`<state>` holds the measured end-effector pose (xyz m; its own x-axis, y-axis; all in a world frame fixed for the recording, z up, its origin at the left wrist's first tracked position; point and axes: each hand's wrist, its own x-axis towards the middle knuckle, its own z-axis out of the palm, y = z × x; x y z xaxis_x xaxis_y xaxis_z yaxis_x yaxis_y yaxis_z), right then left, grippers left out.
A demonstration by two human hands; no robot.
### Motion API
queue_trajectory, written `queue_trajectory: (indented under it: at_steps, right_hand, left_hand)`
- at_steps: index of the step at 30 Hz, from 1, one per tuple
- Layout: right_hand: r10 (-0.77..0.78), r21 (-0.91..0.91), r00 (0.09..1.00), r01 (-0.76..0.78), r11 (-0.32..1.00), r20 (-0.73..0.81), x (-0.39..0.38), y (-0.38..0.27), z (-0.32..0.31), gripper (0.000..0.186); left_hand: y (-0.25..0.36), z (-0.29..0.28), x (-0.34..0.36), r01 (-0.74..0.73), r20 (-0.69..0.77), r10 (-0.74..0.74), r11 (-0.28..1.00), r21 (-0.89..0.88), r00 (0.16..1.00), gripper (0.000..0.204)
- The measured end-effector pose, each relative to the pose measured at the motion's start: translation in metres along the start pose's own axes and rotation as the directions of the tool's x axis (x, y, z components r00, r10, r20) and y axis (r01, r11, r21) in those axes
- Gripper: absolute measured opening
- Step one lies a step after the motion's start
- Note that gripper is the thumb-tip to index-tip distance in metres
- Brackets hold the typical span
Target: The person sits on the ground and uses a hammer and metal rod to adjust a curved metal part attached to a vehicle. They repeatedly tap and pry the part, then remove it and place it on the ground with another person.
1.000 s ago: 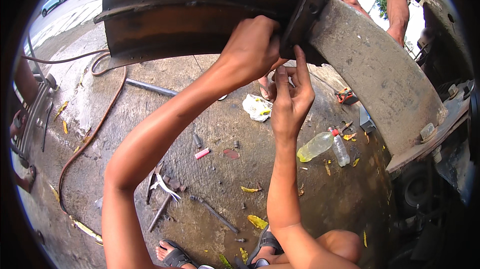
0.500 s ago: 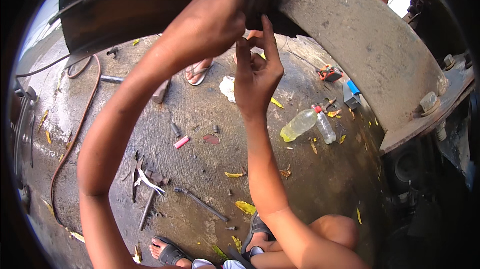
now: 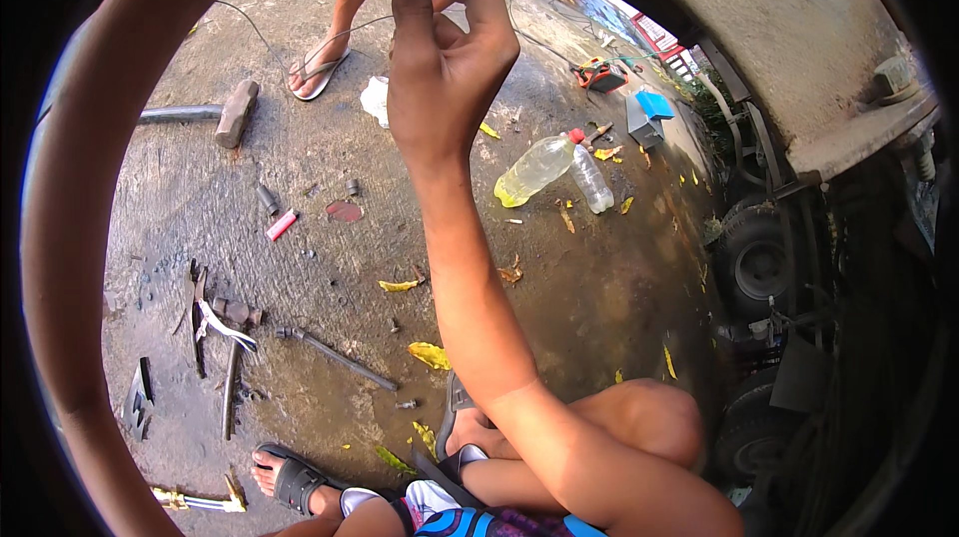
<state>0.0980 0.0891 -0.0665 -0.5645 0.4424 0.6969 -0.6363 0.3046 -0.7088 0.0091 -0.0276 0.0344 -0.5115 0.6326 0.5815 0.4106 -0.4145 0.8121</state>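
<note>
My right hand [image 3: 448, 67] is raised at the upper middle, palm side toward me. Its thumb stands up and its index finger stretches toward the dark metal edge at the top; the other fingers curl inward. Nothing shows between thumb and index finger, but the index fingertip is close to the picture's top edge. A thin wire [image 3: 245, 19] runs behind this hand. My left arm [image 3: 65, 197] bends up along the left side and leaves over the top, so the left hand is out of sight. At upper right is a curved grey metal piece [image 3: 769, 17] with a bolt.
On the wet concrete lie a sledgehammer [image 3: 238, 114], locking pliers [image 3: 225, 325], a long-handled socket wrench [image 3: 340, 355], a pink lighter [image 3: 283, 225] and a torch [image 3: 200, 502]. Two plastic bottles [image 3: 539, 170] lie right of centre. Someone's sandalled foot [image 3: 320, 67] is ahead; vehicle wheels [image 3: 756, 267] stand right.
My view has shifted, and the dark beam has mostly left the top. My left hand has gone out of view upward; my right hand now appears higher and further left.
</note>
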Motion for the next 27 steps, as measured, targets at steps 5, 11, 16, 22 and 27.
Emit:
queue_trajectory:
  at_steps: [5,11,16,22,27]
  right_hand:
    - [-0.144,-0.098,0.989,0.139,0.985,-0.04,-0.004,0.009,-0.005,0.038]
    - [0.074,-0.046,0.997,-0.073,0.996,0.006,-0.023,0.03,-0.018,0.033]
    - [0.191,-0.094,0.981,-0.188,0.978,0.02,-0.037,0.045,-0.035,0.028]
    - [0.414,0.113,0.906,-0.421,0.9,0.086,-0.044,0.053,-0.022,0.023]
    - [-0.135,-0.236,0.964,0.19,0.953,0.23,-0.024,-0.014,0.037,0.015]
  left_hand:
    - [-0.023,0.001,-0.006,-0.083,-0.237,0.083,0.996,0.01,0.968,0.027]
    - [-0.034,-0.012,-0.004,-0.123,-0.252,0.183,0.964,0.235,0.95,0.036]
    - [-0.019,-0.015,-0.047,-0.129,-0.207,0.173,0.969,0.209,0.963,0.033]
    - [0.042,-0.103,-0.102,-0.342,-0.153,0.788,0.422,0.84,0.596,0.03]
    - [0.056,-0.192,-0.093,-0.157,-0.512,0.532,0.781,0.604,0.674,0.061]
